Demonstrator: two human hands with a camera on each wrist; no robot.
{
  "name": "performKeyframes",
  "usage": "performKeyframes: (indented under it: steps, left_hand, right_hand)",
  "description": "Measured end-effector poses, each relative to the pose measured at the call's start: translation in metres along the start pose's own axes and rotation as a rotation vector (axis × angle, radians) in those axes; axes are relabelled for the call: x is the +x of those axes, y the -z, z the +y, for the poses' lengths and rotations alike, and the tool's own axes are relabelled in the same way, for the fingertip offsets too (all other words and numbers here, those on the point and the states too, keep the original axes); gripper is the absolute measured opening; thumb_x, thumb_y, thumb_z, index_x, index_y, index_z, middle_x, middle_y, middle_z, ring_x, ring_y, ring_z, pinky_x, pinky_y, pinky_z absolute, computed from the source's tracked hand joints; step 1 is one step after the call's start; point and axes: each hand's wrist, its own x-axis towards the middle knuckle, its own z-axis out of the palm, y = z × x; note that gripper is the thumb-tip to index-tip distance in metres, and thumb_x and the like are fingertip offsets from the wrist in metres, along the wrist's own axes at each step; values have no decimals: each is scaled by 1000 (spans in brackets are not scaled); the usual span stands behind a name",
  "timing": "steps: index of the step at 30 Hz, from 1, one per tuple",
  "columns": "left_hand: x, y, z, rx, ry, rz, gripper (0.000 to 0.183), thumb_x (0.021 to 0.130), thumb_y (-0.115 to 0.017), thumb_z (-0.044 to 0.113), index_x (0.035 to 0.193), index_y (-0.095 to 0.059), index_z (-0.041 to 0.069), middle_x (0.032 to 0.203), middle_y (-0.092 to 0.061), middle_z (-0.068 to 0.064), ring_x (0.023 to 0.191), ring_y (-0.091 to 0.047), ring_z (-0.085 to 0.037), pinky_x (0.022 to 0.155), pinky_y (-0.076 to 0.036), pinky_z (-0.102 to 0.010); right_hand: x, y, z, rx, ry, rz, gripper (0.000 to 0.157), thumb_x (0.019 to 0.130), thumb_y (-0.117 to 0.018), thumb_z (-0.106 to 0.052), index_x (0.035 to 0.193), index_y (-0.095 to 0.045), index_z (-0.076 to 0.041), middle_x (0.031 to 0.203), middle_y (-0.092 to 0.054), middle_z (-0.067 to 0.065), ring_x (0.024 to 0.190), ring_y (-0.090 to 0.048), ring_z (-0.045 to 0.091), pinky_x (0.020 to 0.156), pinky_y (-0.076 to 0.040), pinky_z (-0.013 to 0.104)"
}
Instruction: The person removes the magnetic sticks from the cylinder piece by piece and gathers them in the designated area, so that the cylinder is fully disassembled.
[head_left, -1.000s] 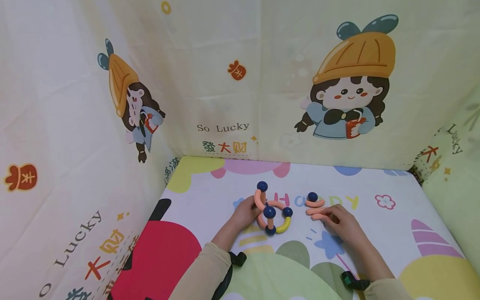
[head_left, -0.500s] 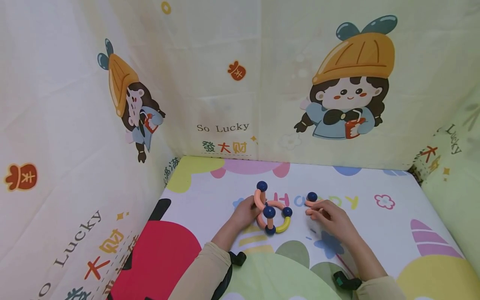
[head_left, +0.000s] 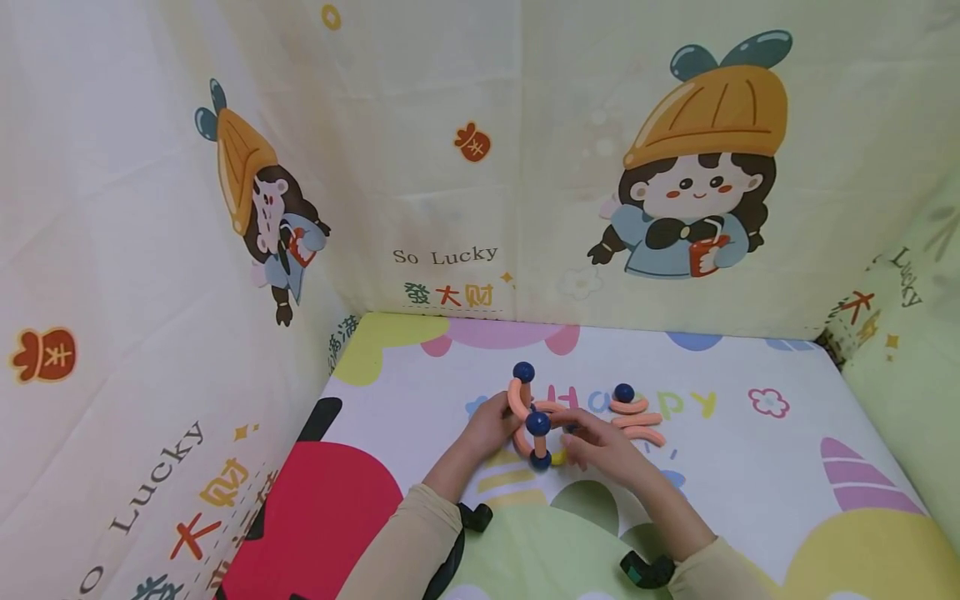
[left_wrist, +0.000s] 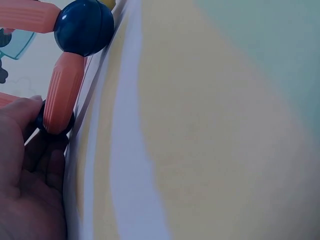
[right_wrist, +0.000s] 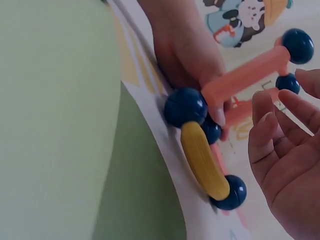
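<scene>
A ball-and-stick toy (head_left: 537, 423) of navy balls, pink sticks and one yellow curved stick (right_wrist: 205, 162) stands on the table in the head view. On its left side my left hand (head_left: 491, 429) pinches a low navy ball, thumb on one side and fingers beneath, beside a pink stick (left_wrist: 64, 95) in the left wrist view. My right hand (head_left: 607, 446) hovers at the toy's right side, its fingers loosely bent with nothing seen between them. In the head view it hides part of the yellow stick and the ball there.
Right of the toy lie a loose navy ball (head_left: 624, 392), a curved pink stick (head_left: 628, 407) close by it, and two more pink sticks (head_left: 645, 434). A patterned cloth covers the table (head_left: 750, 467). Printed curtains (head_left: 555, 208) enclose the back and sides.
My right hand has left the loose pink sticks and moved left to the toy. Those sticks lie on the table, shifted slightly. The left hand and toy stay put.
</scene>
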Motion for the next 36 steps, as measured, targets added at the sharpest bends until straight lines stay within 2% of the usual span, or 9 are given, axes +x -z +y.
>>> performKeyframes:
  steps: [5,8,11,15,18,23,28,31,36]
  left_hand:
    - [-2,2,1,-19,6,-19,35,97,-58,47,127,-62,30,126,-66,2,101,-61,-14,87,-49,-32]
    - [-3,4,1,-20,-1,-27,37,97,-57,49,128,-62,30,127,-66,2,101,-61,-13,87,-49,-32]
    - [-3,4,2,-22,-11,-28,38,97,-57,49,130,-61,30,127,-66,3,101,-61,-13,87,-49,-32]
    - [-1,3,2,-16,-41,-25,28,97,-58,45,119,-64,27,115,-68,3,94,-60,-15,82,-48,-31]
    - [0,3,4,8,-71,-17,23,98,-59,43,111,-64,25,107,-67,4,92,-60,-15,81,-47,-31]
    - [-1,2,4,3,-56,-14,31,98,-58,42,124,-64,26,119,-67,5,104,-61,-14,91,-49,-36]
    - [-2,2,2,-14,-48,-18,31,99,-57,43,124,-64,28,120,-67,3,99,-61,-14,86,-49,-32]
    - [-1,2,0,-19,-45,-19,29,98,-56,46,121,-64,31,117,-67,4,98,-61,-13,84,-48,-30]
    - [-1,2,-2,-55,-21,-39,36,96,-56,54,127,-62,36,122,-66,10,106,-60,-12,89,-49,-35]
  right_hand:
    - [8,-12,-1,73,42,-56,44,102,-55,-19,144,-46,-27,132,-55,12,61,-52,28,60,-51,32]
    - [10,-17,0,58,30,-59,40,102,-56,-20,141,-49,-27,124,-57,11,62,-54,26,58,-50,31]
    - [12,-23,-2,24,15,-45,30,102,-56,-21,132,-57,-19,101,-63,12,62,-55,25,57,-49,29]
    - [14,-27,-1,-14,16,-43,24,101,-58,-23,122,-62,-14,77,-61,11,62,-56,20,58,-49,28]
    - [14,-28,2,-22,24,-52,23,100,-60,-26,120,-63,-17,78,-64,9,67,-59,17,60,-50,28]
    - [14,-30,7,-24,54,-44,20,100,-60,-26,117,-62,-16,79,-65,11,69,-60,21,61,-49,27]
    - [13,-31,11,-27,65,-22,17,101,-58,-27,114,-60,-17,79,-64,9,69,-61,22,60,-49,28]
    - [13,-33,13,-17,44,-16,17,101,-57,-29,114,-59,-19,76,-61,8,66,-59,21,58,-49,28]
    - [13,-35,15,21,4,-14,20,102,-55,-33,117,-58,-20,72,-57,6,60,-56,22,54,-48,28]
